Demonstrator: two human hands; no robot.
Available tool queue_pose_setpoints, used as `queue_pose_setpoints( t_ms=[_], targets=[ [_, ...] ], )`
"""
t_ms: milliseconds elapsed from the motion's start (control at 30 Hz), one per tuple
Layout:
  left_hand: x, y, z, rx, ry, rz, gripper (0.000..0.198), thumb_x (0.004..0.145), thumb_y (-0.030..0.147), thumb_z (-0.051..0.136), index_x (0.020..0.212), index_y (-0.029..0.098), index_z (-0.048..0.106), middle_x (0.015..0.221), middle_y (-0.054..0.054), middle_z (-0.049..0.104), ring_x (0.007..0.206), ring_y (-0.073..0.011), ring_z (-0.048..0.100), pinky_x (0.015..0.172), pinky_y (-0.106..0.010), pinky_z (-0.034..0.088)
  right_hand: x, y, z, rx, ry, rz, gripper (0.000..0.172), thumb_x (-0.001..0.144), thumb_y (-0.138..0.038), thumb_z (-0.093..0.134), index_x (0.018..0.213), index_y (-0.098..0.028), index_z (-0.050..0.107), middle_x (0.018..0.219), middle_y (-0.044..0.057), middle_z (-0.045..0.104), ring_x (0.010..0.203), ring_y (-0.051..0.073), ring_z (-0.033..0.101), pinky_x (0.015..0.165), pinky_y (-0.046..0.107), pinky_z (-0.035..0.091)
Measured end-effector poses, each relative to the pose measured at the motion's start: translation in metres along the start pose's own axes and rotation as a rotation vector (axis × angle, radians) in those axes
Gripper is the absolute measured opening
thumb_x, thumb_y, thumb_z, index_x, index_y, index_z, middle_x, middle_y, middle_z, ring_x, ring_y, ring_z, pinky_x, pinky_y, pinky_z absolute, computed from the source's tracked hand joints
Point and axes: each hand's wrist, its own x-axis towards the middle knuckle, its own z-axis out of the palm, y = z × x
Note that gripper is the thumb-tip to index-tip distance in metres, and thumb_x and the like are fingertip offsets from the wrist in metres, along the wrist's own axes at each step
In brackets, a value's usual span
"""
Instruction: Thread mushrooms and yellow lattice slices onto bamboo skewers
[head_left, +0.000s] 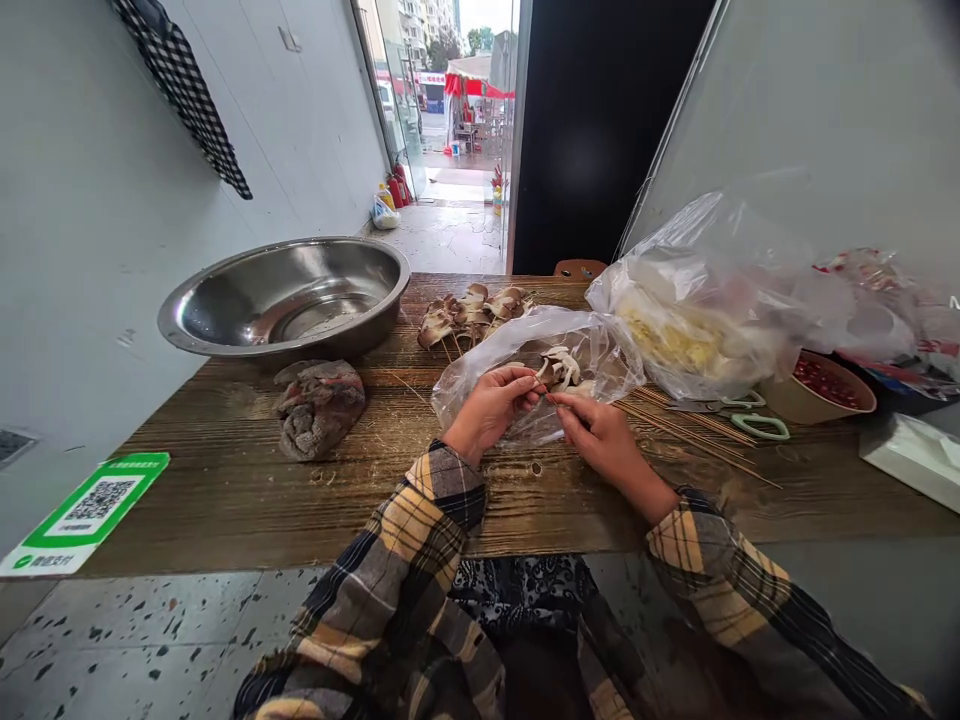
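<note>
Close together above the near edge of a clear plastic bag, my left hand and my right hand meet with their fingertips pinched. Something thin and small shows between them, too small to name for certain. Pale-and-brown mushroom pieces lie in the bag just beyond my fingers. Behind the bag, mushrooms threaded on skewers rest in a pile on the wooden table. Loose bamboo skewers are spread to the right of my right hand.
A big steel basin stands at the back left, with a grey-brown rag-like lump before it. Green-handled scissors, a bulky plastic bag with yellow food, a tub of red contents and a tissue pack are right.
</note>
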Motion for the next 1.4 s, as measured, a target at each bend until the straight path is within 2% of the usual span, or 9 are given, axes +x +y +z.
queue_pose_setpoints(
  t_ms=[233,367,633,767,1033,1200,1300,1400],
  targets=[
    [0.003,0.002,-0.002,-0.102,0.086,-0.043,0.015,0.073,0.014,0.072,0.085,0.009,0.063,0.074,-0.007,0.07,0.058,-0.0077,0.061,0.052,-0.016,0.044,-0.007,0.011,0.003,0.032,-0.036,-0.028,0.037,0.092,-0.025,0.047,0.122,-0.017,0.068,0.085,0.005,0.075,0.081,0.019,0.071,0.077,0.03,0.053],
    [0.002,0.006,-0.001,-0.117,0.136,-0.031,0.01,0.078,0.01,0.067,0.086,0.008,0.063,0.075,-0.007,0.069,0.057,-0.0071,0.06,0.05,-0.015,0.043,-0.007,0.012,0.0,0.031,-0.017,-0.034,0.037,0.093,-0.026,0.046,0.122,-0.019,0.068,0.099,0.006,0.076,0.084,0.019,0.071,0.079,0.03,0.054],
    [0.0,0.008,0.001,-0.16,0.147,-0.036,0.003,0.079,0.007,0.064,0.083,0.008,0.063,0.074,-0.008,0.068,0.057,-0.0069,0.06,0.049,-0.014,0.043,-0.012,0.011,-0.003,0.003,-0.003,-0.057,0.037,0.093,-0.026,0.046,0.122,-0.021,0.068,0.115,0.007,0.072,0.099,0.021,0.071,0.087,0.031,0.055],
    [-0.001,0.007,0.002,-0.134,0.109,-0.05,0.005,0.079,0.007,0.064,0.084,0.008,0.064,0.073,-0.007,0.068,0.056,-0.0066,0.059,0.049,-0.014,0.042,-0.013,0.013,-0.002,-0.004,-0.006,-0.06,0.037,0.093,-0.025,0.046,0.123,-0.022,0.067,0.117,0.006,0.071,0.105,0.021,0.069,0.089,0.032,0.055],
    [0.0,0.006,0.002,-0.131,0.122,-0.04,0.007,0.074,0.008,0.07,0.08,0.007,0.065,0.07,-0.003,0.065,0.056,-0.0065,0.06,0.047,-0.015,0.041,-0.013,0.014,-0.003,0.011,-0.03,-0.051,0.037,0.093,-0.023,0.048,0.124,-0.019,0.067,0.118,0.008,0.07,0.107,0.023,0.068,0.092,0.036,0.055],
    [0.0,0.005,0.002,-0.09,0.103,-0.079,0.014,0.071,0.014,0.076,0.078,0.009,0.065,0.066,-0.002,0.063,0.054,-0.006,0.058,0.044,-0.014,0.039,-0.014,0.015,-0.003,0.025,-0.026,-0.049,0.036,0.093,-0.025,0.048,0.124,-0.02,0.067,0.118,0.008,0.07,0.106,0.023,0.069,0.091,0.036,0.055],
    [-0.002,0.006,0.003,-0.06,0.066,-0.064,0.021,0.068,0.021,0.08,0.079,0.009,0.066,0.068,-0.003,0.065,0.05,-0.0041,0.053,0.041,-0.014,0.033,-0.014,0.016,-0.004,0.032,-0.023,-0.038,0.036,0.093,-0.026,0.048,0.124,-0.021,0.067,0.119,0.007,0.07,0.107,0.023,0.068,0.092,0.035,0.054],
    [-0.004,0.006,0.003,-0.043,0.04,-0.031,0.028,0.063,0.024,0.084,0.082,0.01,0.069,0.07,-0.003,0.066,0.053,-0.0041,0.053,0.044,-0.015,0.033,-0.014,0.017,-0.005,0.046,-0.01,-0.032,0.036,0.093,-0.027,0.048,0.123,-0.02,0.067,0.118,0.007,0.071,0.105,0.022,0.069,0.091,0.034,0.055]
  ],
)
